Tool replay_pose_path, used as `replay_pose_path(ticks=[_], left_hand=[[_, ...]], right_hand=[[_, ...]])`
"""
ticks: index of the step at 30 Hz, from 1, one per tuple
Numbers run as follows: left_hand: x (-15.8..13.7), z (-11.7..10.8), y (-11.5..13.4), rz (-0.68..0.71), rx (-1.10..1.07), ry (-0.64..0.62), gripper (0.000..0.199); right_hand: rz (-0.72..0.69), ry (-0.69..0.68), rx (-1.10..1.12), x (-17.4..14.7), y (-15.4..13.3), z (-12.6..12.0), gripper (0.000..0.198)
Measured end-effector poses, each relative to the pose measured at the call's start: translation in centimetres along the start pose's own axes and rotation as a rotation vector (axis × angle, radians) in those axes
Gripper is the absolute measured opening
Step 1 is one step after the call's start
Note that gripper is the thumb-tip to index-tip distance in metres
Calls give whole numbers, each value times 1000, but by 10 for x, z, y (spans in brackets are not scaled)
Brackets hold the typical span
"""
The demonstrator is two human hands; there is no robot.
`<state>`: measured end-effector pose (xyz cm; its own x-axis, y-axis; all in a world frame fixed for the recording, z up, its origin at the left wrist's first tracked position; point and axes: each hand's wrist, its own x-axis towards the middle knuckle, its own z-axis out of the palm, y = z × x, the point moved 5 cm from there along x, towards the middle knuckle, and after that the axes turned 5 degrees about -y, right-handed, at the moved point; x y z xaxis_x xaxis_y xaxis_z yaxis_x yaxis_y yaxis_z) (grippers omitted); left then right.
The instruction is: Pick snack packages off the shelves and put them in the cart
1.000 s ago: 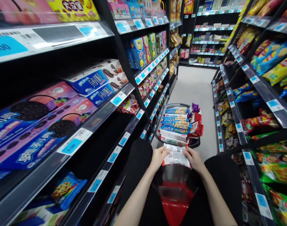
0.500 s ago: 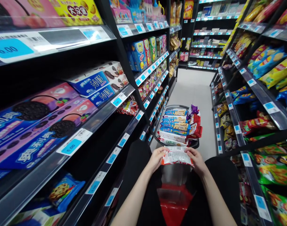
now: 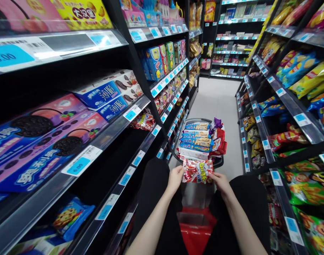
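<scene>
A small red and white candy packet (image 3: 197,170) with yellow lettering is held level between my two hands, its printed front facing up. My left hand (image 3: 176,180) pinches its left end, and my right hand (image 3: 220,181) pinches the right end. Just beyond the packet stands a dark shopping basket (image 3: 175,148) on the floor. Blue biscuit packs (image 3: 196,141) lie stacked in it, with red packs (image 3: 219,141) and a purple packet (image 3: 216,124) at their right side.
Shelves on the left hold blue biscuit boxes (image 3: 47,152) and similar red candy packets (image 3: 143,121). Right-hand shelves carry chip bags (image 3: 300,71). A red stool (image 3: 196,226) is between my legs. The floor aisle (image 3: 215,94) runs ahead to a back shelf (image 3: 231,46).
The candy packet has been turned over between my hands: its white printed back showed before, and now its red front does. The view has shifted slightly.
</scene>
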<state>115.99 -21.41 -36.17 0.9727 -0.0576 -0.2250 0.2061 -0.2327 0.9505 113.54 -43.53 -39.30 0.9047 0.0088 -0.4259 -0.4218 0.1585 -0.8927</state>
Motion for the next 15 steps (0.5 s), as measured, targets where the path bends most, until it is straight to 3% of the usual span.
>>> replay_pose_path(ticks=[3,9,15], left_hand=[[0,-4,0,13,66,54,35],[-3,-2,0,-17,34,22,36],[-5,1,0,-101,-319,-127,47]], right_hand=[[2,-2,0,1,4,-2,36],[-68,-10,-34,-3,-6,2,38],[-175,3,-113,-8,-19,4,36]])
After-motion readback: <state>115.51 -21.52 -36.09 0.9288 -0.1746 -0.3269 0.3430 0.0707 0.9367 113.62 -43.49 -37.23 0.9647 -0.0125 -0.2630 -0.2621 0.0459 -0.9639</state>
